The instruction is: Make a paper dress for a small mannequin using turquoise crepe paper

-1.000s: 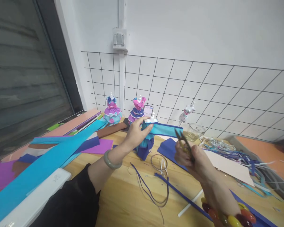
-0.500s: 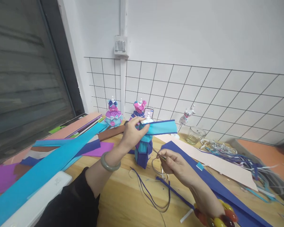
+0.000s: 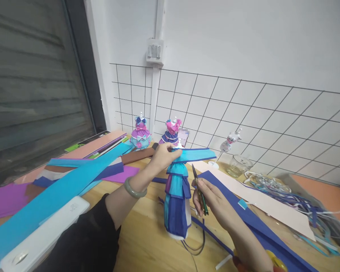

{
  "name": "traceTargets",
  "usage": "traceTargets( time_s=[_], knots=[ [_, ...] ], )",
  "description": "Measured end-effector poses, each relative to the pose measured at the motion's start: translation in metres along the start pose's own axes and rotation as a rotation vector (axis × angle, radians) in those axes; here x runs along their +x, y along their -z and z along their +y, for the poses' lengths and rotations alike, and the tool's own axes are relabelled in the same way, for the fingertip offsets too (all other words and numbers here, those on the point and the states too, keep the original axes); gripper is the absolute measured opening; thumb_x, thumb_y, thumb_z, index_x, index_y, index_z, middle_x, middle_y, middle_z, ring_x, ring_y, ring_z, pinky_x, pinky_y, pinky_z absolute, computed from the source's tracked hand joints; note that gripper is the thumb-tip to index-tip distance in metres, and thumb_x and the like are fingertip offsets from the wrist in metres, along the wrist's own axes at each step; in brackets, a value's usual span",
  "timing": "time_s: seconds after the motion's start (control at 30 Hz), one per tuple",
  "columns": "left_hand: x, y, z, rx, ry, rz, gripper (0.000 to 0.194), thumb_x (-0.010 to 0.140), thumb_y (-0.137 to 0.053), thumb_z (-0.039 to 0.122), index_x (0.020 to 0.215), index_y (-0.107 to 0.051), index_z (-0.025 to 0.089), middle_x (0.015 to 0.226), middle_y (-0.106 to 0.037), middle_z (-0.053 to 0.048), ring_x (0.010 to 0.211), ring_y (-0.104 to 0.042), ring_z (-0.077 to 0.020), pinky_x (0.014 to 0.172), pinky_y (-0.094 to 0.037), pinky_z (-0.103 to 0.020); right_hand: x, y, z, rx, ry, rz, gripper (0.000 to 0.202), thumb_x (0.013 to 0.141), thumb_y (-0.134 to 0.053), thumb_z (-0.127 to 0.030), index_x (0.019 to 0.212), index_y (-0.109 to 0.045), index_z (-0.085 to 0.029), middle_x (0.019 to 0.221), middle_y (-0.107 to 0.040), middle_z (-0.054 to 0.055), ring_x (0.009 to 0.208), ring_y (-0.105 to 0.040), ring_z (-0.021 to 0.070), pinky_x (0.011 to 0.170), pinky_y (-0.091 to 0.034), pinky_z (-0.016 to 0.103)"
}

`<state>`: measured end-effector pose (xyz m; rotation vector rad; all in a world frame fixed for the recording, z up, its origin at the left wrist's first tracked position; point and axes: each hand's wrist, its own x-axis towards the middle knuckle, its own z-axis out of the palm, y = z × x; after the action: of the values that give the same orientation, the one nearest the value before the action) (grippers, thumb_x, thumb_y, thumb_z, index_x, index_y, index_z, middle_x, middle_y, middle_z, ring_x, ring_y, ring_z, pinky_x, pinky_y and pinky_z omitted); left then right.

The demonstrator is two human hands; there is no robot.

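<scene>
My left hand pinches a light blue paper strip with dark blue edges at the neck of a small dress form. The form wears a tiered paper dress in light and dark blue, and stands upright on the table. My right hand is closed round slim scissors with dark pointed blades and a green end. Their tip points up, just below the strip and right of the dress, apart from both. Part of the scissors is hidden by my fingers.
Two dressed forms and a bare one stand at the back, by a glass jar. Coloured paper strips and a white device lie left. Dark blue paper and tangled ribbon scraps lie right.
The scissors in my right hand have turned from pointing left to pointing up. The dress form now shows down to its base. My left hand still holds the strip at the neck.
</scene>
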<state>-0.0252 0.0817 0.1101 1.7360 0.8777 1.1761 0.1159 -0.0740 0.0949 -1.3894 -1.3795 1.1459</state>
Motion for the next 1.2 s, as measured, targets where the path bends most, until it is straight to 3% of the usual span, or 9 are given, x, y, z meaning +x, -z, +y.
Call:
traceTargets(
  time_s=[0.17, 0.37, 0.7, 0.97, 1.2],
  knots=[
    [0.004, -0.006, -0.013, -0.032, 0.101, -0.12, 0.023, 0.066, -0.06, 0.035, 0.059, -0.051, 0.016, 0.051, -0.046, 0.004, 0.049, -0.043, -0.0085, 0.047, -0.032, -0.022, -0.002, -0.003, -0.003, 0.078, -0.084, -0.013, 0.045, 0.09, -0.038, -0.064, 0.095, -0.046, -0.02, 0.041, -0.055, -0.005, 0.034, -0.048, 0.0114, 0.042, -0.036, 0.022],
    [0.004, -0.015, -0.025, -0.047, 0.172, -0.195, 0.022, 0.064, -0.062, 0.034, 0.056, -0.052, 0.016, 0.048, -0.043, 0.005, 0.046, -0.04, -0.0074, 0.045, -0.028, -0.021, 0.001, -0.001, -0.001, 0.165, -0.159, 0.021, 0.049, 0.086, -0.041, -0.067, 0.098, -0.048, -0.019, 0.035, -0.046, -0.009, 0.026, -0.025, 0.0064, 0.031, -0.017, 0.018],
    [0.008, -0.018, -0.035, -0.106, 0.29, -0.309, 0.033, 0.063, -0.065, 0.04, 0.049, -0.046, 0.017, 0.044, -0.04, 0.006, 0.042, -0.035, -0.0061, 0.044, -0.024, -0.022, 0.004, -0.001, 0.0, 0.323, -0.213, 0.018, 0.047, 0.086, -0.043, -0.066, 0.092, -0.049, -0.02, 0.036, -0.046, -0.009, 0.026, -0.023, 0.0035, 0.032, -0.014, 0.016],
    [0.003, -0.022, -0.031, -0.125, 0.257, -0.333, 0.03, 0.064, -0.063, 0.036, 0.049, -0.046, 0.017, 0.044, -0.041, 0.006, 0.043, -0.037, -0.0059, 0.046, -0.025, -0.022, 0.003, -0.004, 0.001, 0.136, -0.178, 0.056, 0.05, 0.086, -0.04, -0.067, 0.096, -0.05, -0.019, 0.038, -0.046, -0.009, 0.027, -0.026, 0.0054, 0.03, -0.018, 0.017],
    [0.001, -0.023, -0.029, -0.109, 0.218, -0.344, 0.027, 0.066, -0.063, 0.035, 0.052, -0.05, 0.016, 0.046, -0.045, 0.005, 0.044, -0.039, -0.007, 0.046, -0.027, -0.023, 0.004, -0.008, -0.002, -0.164, -0.182, 0.037, 0.056, 0.085, -0.036, -0.071, 0.095, -0.051, -0.018, 0.04, -0.044, -0.007, 0.033, -0.036, 0.009, 0.031, -0.032, 0.018]
  ],
)
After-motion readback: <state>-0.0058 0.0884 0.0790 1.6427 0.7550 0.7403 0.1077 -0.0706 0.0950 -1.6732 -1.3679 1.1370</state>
